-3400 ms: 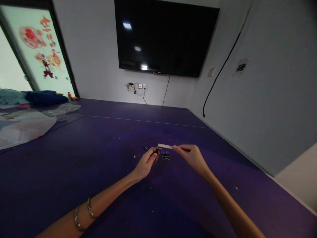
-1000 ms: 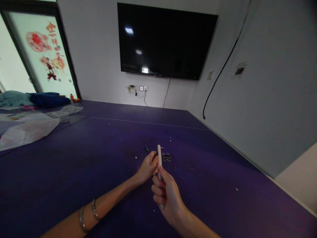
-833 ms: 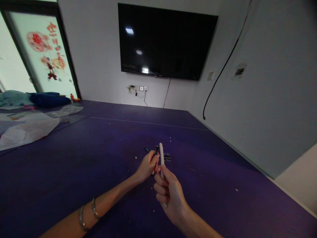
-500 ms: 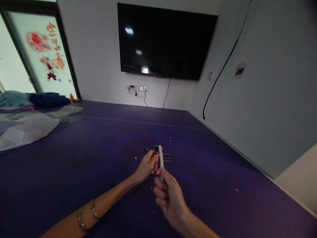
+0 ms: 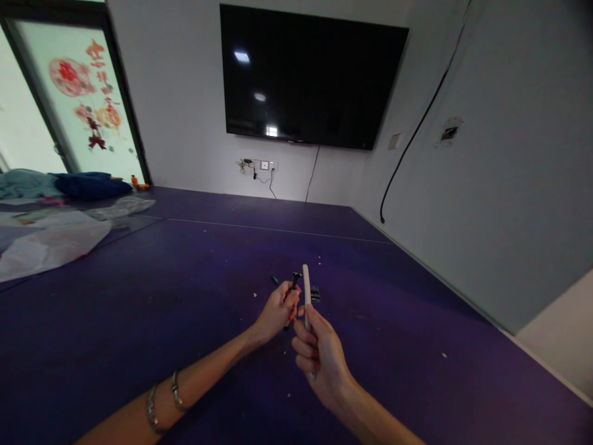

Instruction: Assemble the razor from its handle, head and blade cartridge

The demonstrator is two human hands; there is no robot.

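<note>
Head camera is showing both hands working over the purple surface: the left hand, fingers curled closed, is gripping a slim dark tool by its handle, T-shaped head poking out, while the right hand, thumb pressing over folded fingers, is holding a pale stick just beside it, tips apart. Both things are looking light and stiff; the stick, probably smooth, is calling for a firm pinch low on its shaft, and the tool's head is seeming the fragile end, its handle the safer hold.
</note>
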